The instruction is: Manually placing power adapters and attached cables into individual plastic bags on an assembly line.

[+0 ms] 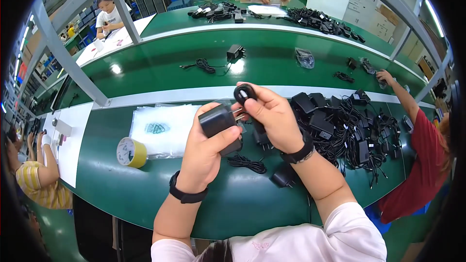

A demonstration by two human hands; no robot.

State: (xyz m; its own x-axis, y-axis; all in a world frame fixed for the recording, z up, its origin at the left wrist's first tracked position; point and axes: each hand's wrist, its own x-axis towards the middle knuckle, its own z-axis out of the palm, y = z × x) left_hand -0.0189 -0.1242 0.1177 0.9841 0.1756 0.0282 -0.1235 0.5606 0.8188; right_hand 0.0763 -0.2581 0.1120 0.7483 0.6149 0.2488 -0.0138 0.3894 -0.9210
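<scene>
A black power adapter (217,121) with metal plug prongs rests in my left hand (204,148), its fingers and thumb closed round the body. My right hand (272,116) pinches a coiled black cable (244,93) just above and to the right of the prongs. Whether that cable belongs to the held adapter is hidden by my fingers. Below my hands on the green bench lie a bundled black cable (247,163) and another adapter (283,175) with its prongs showing. Right of my right hand spreads a big heap of black adapters and cables (335,131).
A stack of clear plastic bags (162,128) and a yellow tape roll (131,153) lie at left. Beyond the rail, a green conveyor belt (160,60) carries an adapter with cable (236,52) and a bagged item (305,58). At right, a co-worker in red reaches over it.
</scene>
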